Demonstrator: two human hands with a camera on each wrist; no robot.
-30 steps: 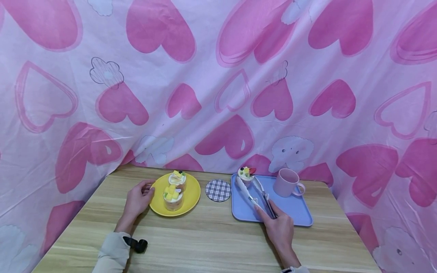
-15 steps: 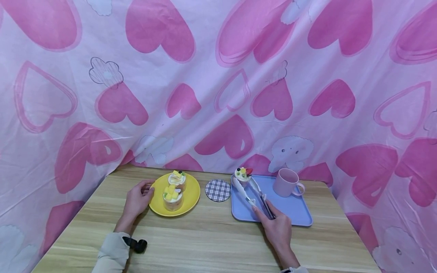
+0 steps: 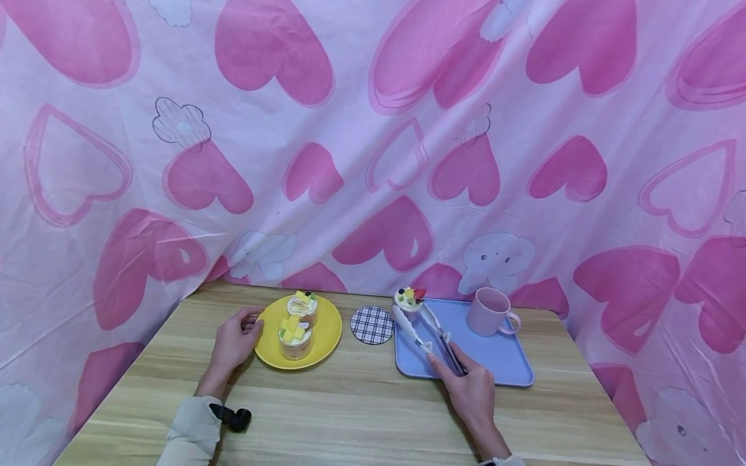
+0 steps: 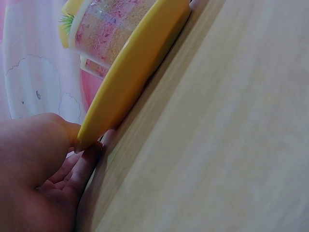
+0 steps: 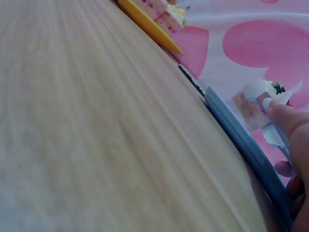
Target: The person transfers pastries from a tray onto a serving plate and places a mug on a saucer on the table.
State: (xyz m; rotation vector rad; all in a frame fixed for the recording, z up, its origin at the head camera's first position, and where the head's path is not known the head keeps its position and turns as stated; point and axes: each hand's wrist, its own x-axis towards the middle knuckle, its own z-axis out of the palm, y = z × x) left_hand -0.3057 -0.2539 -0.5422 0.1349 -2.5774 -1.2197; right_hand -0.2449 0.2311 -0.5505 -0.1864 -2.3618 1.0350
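Note:
My left hand [image 3: 234,340] pinches the near-left rim of a yellow plate [image 3: 332,327], thumb above and fingers at its underside in the left wrist view [image 4: 48,164]. Two clear dessert cups stand on that plate: a front cup [image 3: 296,346] topped with yellow cubes and a back cup [image 3: 303,305]. In my right hand [image 3: 473,395] are kitchen tongs [image 3: 447,349] with white tips. The tips lie on either side of a third dessert cup [image 3: 408,301], topped with cream, a strawberry piece and fruit, at the back-left corner of the blue tray [image 3: 495,362].
A pink mug [image 3: 489,312] stands at the back right of the tray. Between plate and tray lies a round checked coaster [image 3: 372,325]. Behind the wooden table [image 3: 326,414] hangs a pink heart-print cloth [image 3: 373,129].
My right hand and the tongs have shifted a little to the left, and the dessert cup between the tips has moved left with them. My left hand and the plate have stayed put.

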